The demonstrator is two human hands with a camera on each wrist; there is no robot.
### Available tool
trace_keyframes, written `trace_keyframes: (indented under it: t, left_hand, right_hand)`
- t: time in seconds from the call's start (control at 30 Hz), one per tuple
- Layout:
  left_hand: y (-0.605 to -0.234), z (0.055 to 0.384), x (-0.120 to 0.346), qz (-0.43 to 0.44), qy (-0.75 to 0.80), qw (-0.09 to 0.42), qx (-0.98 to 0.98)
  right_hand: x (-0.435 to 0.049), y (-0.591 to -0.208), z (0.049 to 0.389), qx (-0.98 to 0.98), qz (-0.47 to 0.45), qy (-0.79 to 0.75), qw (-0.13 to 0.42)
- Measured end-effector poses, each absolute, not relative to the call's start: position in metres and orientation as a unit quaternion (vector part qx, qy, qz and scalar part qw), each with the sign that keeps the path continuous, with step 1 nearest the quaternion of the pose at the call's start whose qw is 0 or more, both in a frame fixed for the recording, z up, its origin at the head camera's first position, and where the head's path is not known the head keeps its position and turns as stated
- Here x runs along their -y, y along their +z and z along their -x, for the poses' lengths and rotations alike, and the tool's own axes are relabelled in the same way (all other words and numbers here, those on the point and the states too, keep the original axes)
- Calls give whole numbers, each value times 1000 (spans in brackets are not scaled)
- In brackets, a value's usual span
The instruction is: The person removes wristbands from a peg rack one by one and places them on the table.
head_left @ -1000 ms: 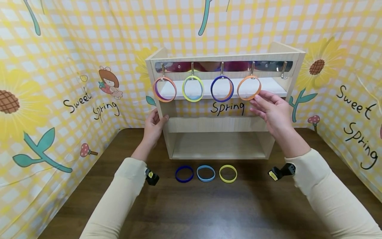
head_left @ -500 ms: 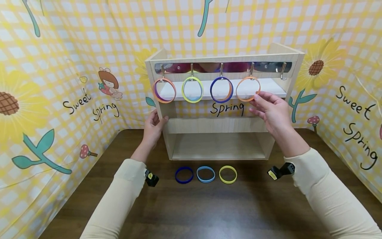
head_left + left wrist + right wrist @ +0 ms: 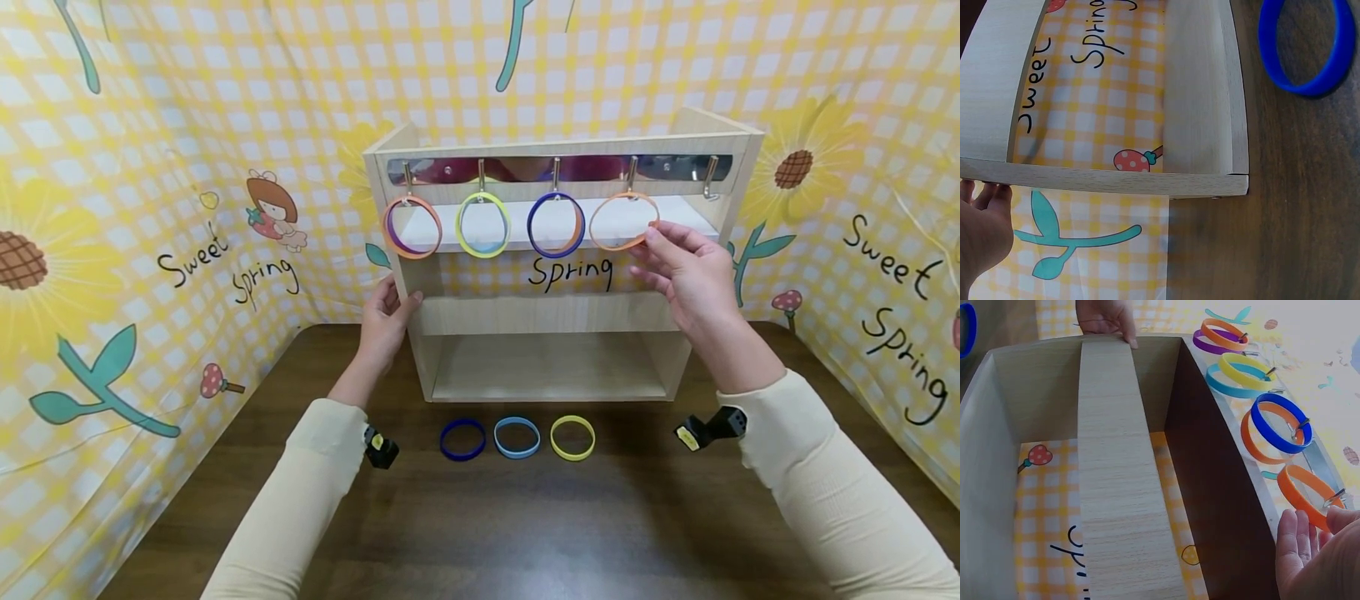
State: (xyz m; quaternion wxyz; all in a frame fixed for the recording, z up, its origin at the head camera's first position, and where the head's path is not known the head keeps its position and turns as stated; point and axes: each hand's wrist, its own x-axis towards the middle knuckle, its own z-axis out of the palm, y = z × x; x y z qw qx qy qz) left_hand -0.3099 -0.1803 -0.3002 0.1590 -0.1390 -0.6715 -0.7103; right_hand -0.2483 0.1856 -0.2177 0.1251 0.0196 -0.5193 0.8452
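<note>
My right hand pinches the lower right of an orange silicone wristband between thumb and fingers. The wristband hangs from the fourth hook of a metal hook rail and is drawn into a wide oval. At the left, my left hand grips the side panel of a light wooden shelf, thumb on its front edge. To the left of the held band, the other hooks carry a blue band with an orange one behind, a yellow band over a light blue one, and an orange band over a purple one.
On the dark table before the shelf lie a dark blue band, a light blue band and a yellow band in a row. The rightmost hook holds no band. Yellow checked cloth surrounds the table.
My right hand has shifted slightly right and up, pulling the orange wristband from a round shape into a wider oval. The left hand stays at the side panel.
</note>
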Motion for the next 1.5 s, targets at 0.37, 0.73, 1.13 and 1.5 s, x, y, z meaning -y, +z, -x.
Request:
trace_keyframes:
  t: [0.37,0.73,1.13,1.5]
  left_hand:
    - [-301,310,181,140,-710,159,671]
    - [-306,319,182,147,-712,160,668]
    - [-317,333,187,148,-701,178,674]
    - [-310,323,184,137,-712,160,669]
  right_hand:
    - [-187,-209,241,492,-48,859,128]
    - [-192,-215,224,521,-75,844,107]
    - [-201,-250,208,557,-83,826,35]
    - [-212,-300,202,595,-44,801,-38]
